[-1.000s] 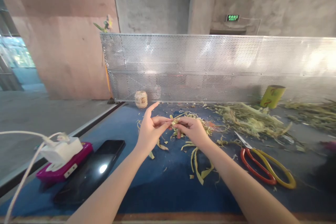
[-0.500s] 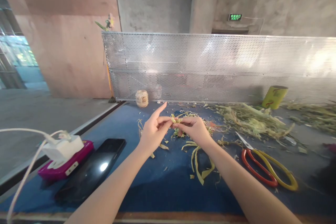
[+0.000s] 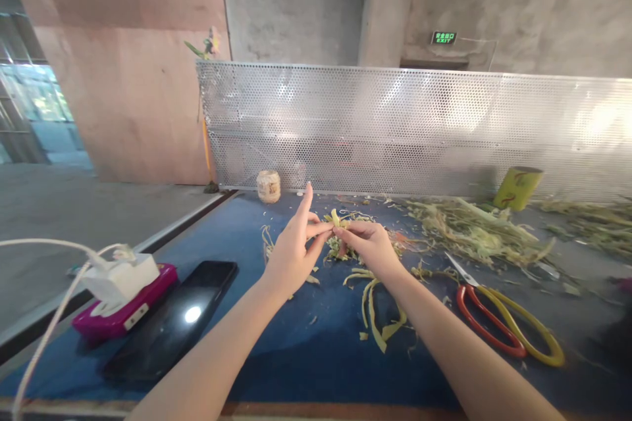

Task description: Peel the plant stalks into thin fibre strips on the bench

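Observation:
My left hand (image 3: 295, 245) and my right hand (image 3: 374, 247) meet over the middle of the blue tabletop (image 3: 296, 355). Between their fingertips is a small yellow-green leaf strip (image 3: 336, 217), folded or bunched, one end sticking up. Both hands pinch it, thumbs against fingers, while the left index finger points upward. Fingers hide most of the held piece. Beneath and behind the hands lies a heap of green scraps (image 3: 345, 252). Several loose curved leaf strips (image 3: 374, 316) rest nearer me, beside my right forearm.
Scissors (image 3: 476, 289) with red and yellow handles lie at right, before a pile of dried leaf strips (image 3: 478, 230). A yellow-green tube (image 3: 518, 189) and a twine roll (image 3: 268, 187) stand near the perforated metal screen (image 3: 345, 125). At left are a phone (image 3: 172, 322) and a magenta power strip (image 3: 118, 316).
A strip end now sticks up above my fingertips. My left index finger is more upright, and both hands have turned slightly around the piece. The view has shifted a little.

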Tool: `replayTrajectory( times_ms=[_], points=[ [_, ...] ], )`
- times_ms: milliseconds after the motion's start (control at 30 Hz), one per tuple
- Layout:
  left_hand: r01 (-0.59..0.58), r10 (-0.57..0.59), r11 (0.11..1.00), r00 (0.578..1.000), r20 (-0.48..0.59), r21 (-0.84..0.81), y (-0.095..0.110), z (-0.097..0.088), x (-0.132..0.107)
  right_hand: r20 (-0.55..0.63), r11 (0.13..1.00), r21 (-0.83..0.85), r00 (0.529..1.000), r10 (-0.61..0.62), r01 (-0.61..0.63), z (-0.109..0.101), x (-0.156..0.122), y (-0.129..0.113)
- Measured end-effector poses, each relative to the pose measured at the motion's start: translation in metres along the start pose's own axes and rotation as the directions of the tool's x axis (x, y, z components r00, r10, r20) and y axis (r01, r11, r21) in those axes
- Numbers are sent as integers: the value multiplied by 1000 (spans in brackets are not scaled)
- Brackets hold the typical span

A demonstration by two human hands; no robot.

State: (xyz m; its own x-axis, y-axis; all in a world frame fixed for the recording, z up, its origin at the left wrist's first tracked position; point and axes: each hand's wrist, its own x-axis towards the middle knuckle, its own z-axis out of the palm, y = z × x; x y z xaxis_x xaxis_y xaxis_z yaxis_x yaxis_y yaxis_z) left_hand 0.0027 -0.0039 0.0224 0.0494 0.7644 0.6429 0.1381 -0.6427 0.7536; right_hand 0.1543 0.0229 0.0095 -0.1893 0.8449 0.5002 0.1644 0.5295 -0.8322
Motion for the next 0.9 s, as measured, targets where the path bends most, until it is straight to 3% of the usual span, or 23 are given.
replayTrajectory(
  times_ms=[100, 233, 333, 533, 667, 900],
  points=[
    [5, -5, 996, 1000, 6, -90, 4, 2, 0, -33, 1000, -18, 999, -20, 20, -1, 1, 1],
    [68, -89, 976, 992, -93, -205, 1, 5, -1, -53, 999, -36, 998, -18, 16, 1, 0, -2],
    [152, -163, 970, 986, -43, -190, -5, 5, -1, -48, 1000, 0, 999, 7, -7, 4, 0, -4],
    [102, -110, 983, 993, -45, -151, -4, 7, -3, -27, 999, 32, 1000, 9, -9, 6, -1, -1],
    [123, -148, 963, 985, -91, -238, -1, 8, -2, 8, 1000, 4, 1000, -9, 9, 9, -3, -2],
    [262, -311, 872, 949, -55, -414, -5, 7, 3, 47, 999, 23, 998, 33, -34, 10, -1, -1]
  ],
)
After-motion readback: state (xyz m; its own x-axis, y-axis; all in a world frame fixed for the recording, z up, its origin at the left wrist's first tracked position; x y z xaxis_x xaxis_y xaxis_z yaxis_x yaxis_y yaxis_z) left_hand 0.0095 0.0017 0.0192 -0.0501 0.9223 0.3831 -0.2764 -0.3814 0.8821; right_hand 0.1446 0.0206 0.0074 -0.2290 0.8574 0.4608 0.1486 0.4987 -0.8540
